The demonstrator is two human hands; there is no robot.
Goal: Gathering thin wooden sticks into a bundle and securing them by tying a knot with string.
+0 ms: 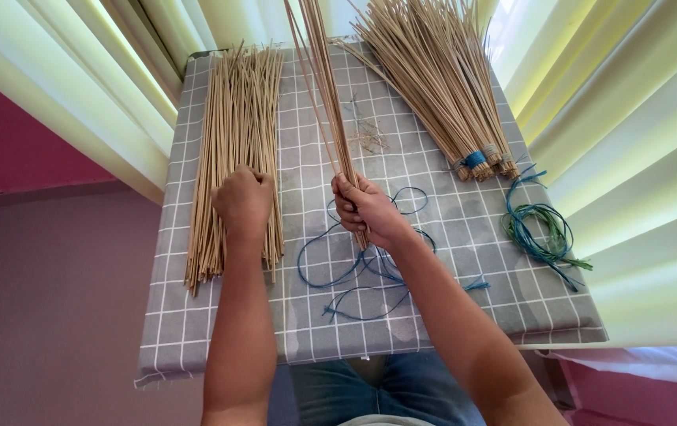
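Note:
My right hand (366, 209) is shut on a small bunch of thin tan sticks (327, 87) that stands nearly upright from the middle of the table. My left hand (244, 199) rests with fingers curled on a loose pile of tan sticks (236, 134) lying lengthwise on the left side; whether it grips any is unclear. A blue string (354, 272) lies looped on the cloth under my right hand.
A grey checked cloth (449, 300) covers the small table. At the back right lie tied bundles of sticks (441, 79) with blue binding. A coil of blue and green string (544, 233) sits at the right edge. Pale curtains hang around; pink walls stand on both sides.

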